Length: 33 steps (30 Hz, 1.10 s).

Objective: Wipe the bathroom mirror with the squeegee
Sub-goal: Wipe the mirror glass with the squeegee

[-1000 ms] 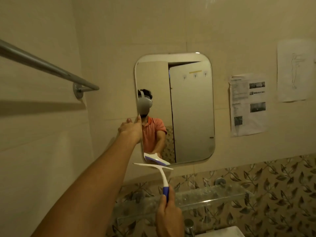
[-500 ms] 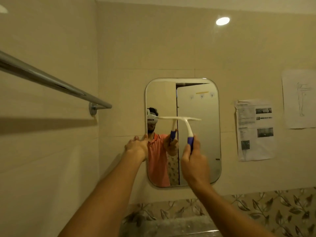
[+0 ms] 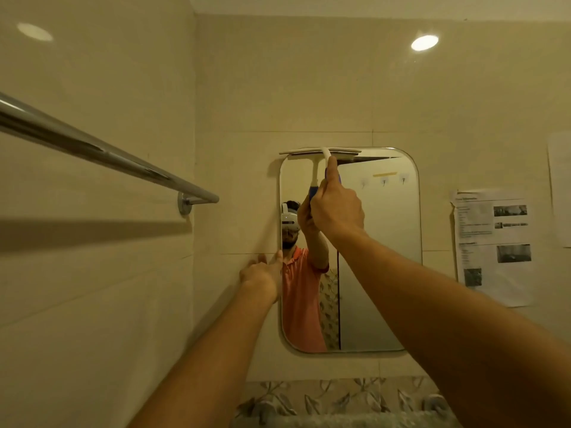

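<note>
head view looks up at a beige tiled wall, with a chrome towel rail on the side wall to the left. a rounded mirror hangs in the middle, and a printed sheet is stuck well to its right. the right hand is wrapped around the blue handle of the squeegee, whose white blade lies level along the mirror's top edge, over its left part. the left hand touches the mirror's left rim; whether its fingers hook round the rim cannot be told.
</note>
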Available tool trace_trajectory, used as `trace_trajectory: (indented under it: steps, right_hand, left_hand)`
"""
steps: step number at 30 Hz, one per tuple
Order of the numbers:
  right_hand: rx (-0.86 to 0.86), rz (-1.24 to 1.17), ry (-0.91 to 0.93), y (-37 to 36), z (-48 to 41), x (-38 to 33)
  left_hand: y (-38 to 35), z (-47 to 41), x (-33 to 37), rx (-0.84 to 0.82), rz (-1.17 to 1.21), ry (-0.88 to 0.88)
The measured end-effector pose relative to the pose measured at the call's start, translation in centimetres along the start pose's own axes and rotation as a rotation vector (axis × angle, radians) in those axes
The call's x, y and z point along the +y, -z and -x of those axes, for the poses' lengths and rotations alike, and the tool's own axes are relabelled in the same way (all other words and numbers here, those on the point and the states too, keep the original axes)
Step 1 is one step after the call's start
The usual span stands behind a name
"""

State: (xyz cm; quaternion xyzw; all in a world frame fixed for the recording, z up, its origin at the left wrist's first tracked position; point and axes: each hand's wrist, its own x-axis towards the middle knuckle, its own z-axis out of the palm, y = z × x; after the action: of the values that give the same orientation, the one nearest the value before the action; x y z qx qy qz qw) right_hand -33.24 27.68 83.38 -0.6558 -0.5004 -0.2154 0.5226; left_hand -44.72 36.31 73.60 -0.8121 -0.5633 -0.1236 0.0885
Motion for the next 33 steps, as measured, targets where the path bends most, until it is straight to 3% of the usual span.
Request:
trace_trajectory:
  steps: [19, 33]
  right_hand:
    - [-0.083, 0.123, 0.053, -2.2, 4.8, 4.5]
    - [-0.197, 0.166, 0.083, 1.0, 8.7, 6.4]
  left_hand:
    - [-0.6, -0.6, 0.8, -0.011, -0.032, 0.067]
    - [-0.3, 0.1, 1.5, -0.003, -0.08, 0.041]
